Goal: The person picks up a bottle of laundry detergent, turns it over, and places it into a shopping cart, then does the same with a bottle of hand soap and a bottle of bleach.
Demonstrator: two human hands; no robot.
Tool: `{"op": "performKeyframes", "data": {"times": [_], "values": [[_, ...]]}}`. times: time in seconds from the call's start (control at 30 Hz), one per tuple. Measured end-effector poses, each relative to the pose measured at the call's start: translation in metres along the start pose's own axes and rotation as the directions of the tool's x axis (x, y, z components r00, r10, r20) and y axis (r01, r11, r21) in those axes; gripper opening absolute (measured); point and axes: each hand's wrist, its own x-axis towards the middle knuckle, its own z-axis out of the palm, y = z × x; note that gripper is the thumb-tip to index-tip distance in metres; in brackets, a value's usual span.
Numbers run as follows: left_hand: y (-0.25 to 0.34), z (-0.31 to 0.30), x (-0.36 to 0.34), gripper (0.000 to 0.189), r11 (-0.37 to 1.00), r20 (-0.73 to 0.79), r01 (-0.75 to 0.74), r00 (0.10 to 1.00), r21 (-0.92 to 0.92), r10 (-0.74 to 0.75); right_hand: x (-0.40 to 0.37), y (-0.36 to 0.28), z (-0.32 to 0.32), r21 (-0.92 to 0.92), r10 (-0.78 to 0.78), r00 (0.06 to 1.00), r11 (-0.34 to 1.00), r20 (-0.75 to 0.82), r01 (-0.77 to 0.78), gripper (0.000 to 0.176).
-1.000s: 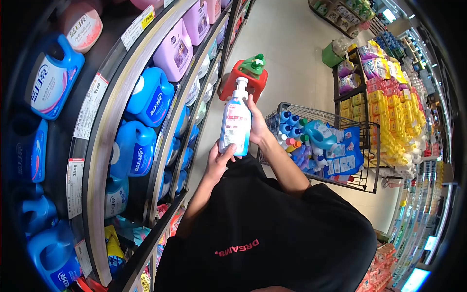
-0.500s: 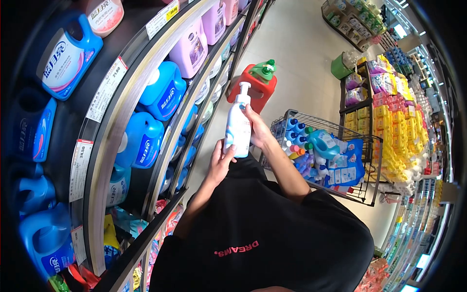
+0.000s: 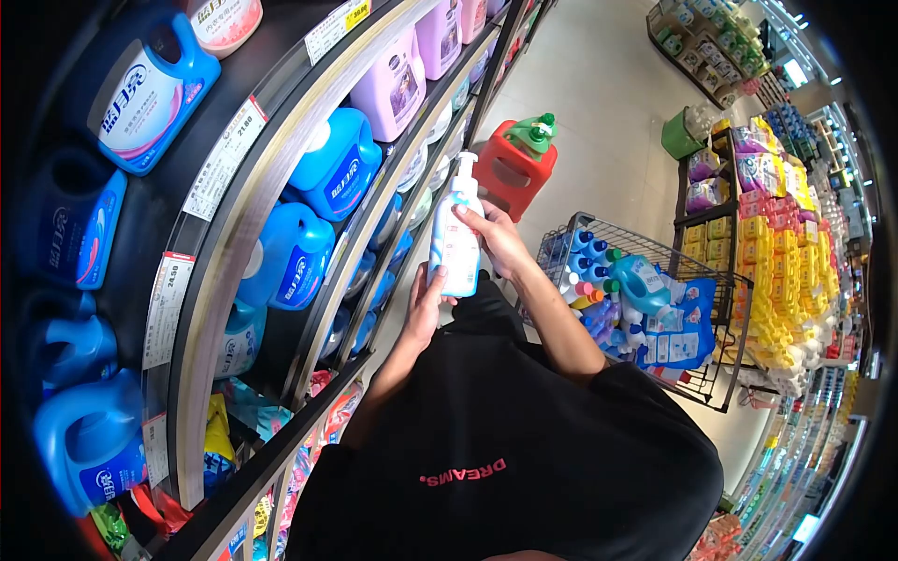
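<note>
A white pump bottle (image 3: 454, 248) with pale blue swirls and a panel of small reddish print is held tilted in front of my dark shirt. My left hand (image 3: 427, 307) grips it low, thumb against the side near the base. Higher up, the fingers of my right hand (image 3: 500, 241) close round its right side, the thumb lying across the front. The white pump head (image 3: 465, 165) points up and away from me. Just beyond the bottle stands a large red jug (image 3: 514, 178) with a green top (image 3: 531, 136).
Shelves on the left carry blue detergent jugs (image 3: 341, 168), purple jugs (image 3: 391, 84) and price tags (image 3: 224, 159). To the right, a wire shopping cart (image 3: 687, 251) holds several bottles and blue packs. Behind it rises a display of yellow packs (image 3: 762, 243).
The bottle has turned in my hands, bringing the reddish print panel into view. My right thumb now lies further across its front. The surroundings have shifted slightly right in view.
</note>
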Motion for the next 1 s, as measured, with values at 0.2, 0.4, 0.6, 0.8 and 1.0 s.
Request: {"op": "performKeyframes", "data": {"times": [0.2, 0.4, 0.6, 0.8, 1.0], "values": [[-0.002, -0.003, 0.002, 0.038, 0.999, 0.046, -0.01, 0.999, -0.039, 0.011, 0.001, -0.006, 0.002, -0.148, -0.025, 0.999, 0.989, -0.047, 0.018, 0.067], [-0.009, -0.007, 0.003, 0.045, 0.998, -0.001, -0.059, 0.998, -0.005, 0.059, 0.003, -0.005, 0.005, -0.191, -0.088, 0.996, 0.978, 0.002, 0.087, 0.057], [-0.011, -0.013, 0.003, 0.065, 0.977, 0.081, 0.07, 0.995, -0.202, -0.055, 0.009, -0.008, 0.007, -0.193, -0.086, 0.995, 0.977, 0.041, 0.093, 0.065], [-0.009, -0.017, 0.0, 0.062, 0.966, 0.107, 0.078, 0.993, -0.248, -0.053, 0.01, -0.004, 0.011, -0.207, -0.083, 0.996, 0.975, 0.027, 0.086, 0.069], [-0.013, -0.02, 0.001, 0.055, 0.961, 0.102, 0.058, 0.994, -0.271, -0.032, 0.009, -0.002, 0.013, -0.17, -0.117, 0.993, 0.978, 0.013, 0.118, 0.078]]}}
